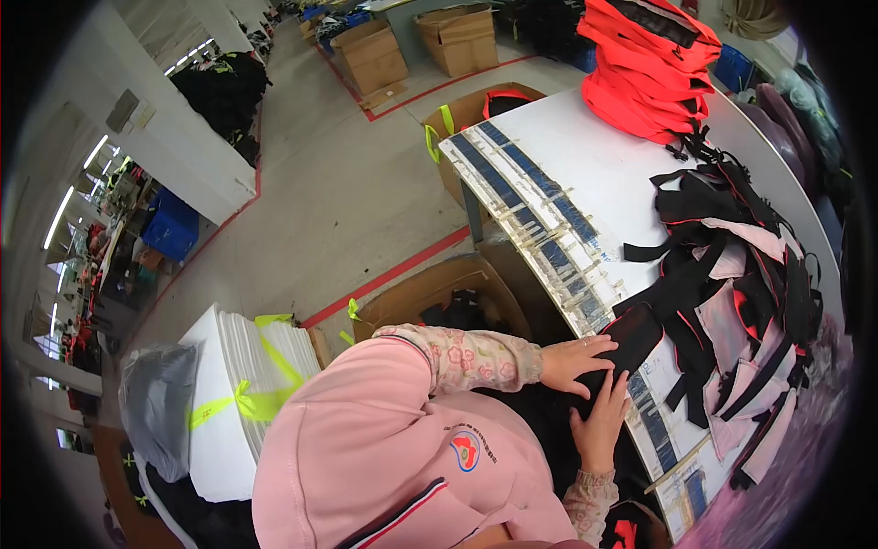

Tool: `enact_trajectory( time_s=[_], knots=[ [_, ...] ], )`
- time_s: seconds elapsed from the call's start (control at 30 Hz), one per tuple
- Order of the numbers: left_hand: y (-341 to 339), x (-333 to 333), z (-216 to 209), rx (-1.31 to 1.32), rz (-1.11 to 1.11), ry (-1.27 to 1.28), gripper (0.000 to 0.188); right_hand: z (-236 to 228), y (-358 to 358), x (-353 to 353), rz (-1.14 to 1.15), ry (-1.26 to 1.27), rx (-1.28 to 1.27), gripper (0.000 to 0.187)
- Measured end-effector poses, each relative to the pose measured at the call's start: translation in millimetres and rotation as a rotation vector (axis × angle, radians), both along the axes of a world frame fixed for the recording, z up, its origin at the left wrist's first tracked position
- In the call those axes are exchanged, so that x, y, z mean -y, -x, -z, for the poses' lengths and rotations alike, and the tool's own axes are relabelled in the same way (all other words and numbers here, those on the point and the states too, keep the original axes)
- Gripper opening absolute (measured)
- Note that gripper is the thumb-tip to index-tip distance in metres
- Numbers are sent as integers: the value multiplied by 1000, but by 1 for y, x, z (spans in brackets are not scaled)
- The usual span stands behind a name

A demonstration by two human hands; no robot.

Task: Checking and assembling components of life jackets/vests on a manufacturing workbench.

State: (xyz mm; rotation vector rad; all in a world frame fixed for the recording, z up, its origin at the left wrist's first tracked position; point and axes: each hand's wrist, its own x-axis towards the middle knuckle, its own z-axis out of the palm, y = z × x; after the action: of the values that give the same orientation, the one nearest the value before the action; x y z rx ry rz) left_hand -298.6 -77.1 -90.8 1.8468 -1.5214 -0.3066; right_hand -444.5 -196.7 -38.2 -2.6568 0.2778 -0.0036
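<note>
Pink shirt point(366, 430) nearest; right of centre, black cloth point(636, 337) is touched by spread fingers point(597, 347); likely soft, best edge-gripped.

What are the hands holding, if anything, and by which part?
No clear grip shows: the left hand and right hand lie spread on the near end of a black fabric piece on the white table.

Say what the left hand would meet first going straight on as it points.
Beyond the black fabric piece it touches, the left hand would probably first meet the heap of black and pink fabric, though depth is unclear.
</note>
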Motion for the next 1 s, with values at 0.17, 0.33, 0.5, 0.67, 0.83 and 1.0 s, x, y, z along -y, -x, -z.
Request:
enact_trajectory(
  time_s=[0.17,0.33,0.5,0.67,0.83,1.0],
  knots=[
    [-3,1,4,-14,0,-3,75,2,1,-1,-9,44,24,86],
    [-2,-3,-5,-13,43,-7,85,8,2,7,52,-263,146,77],
    [0,-9,-30,-52,107,-47,78,14,-4,15,93,-354,201,71],
    [-2,-7,-14,-3,90,65,49,17,-11,28,86,-548,257,68],
    [-4,2,-2,28,-25,263,22,-5,-22,22,9,-690,220,72],
    [2,16,-15,9,-110,374,13,5,-27,11,162,-410,317,71]
  ],
)
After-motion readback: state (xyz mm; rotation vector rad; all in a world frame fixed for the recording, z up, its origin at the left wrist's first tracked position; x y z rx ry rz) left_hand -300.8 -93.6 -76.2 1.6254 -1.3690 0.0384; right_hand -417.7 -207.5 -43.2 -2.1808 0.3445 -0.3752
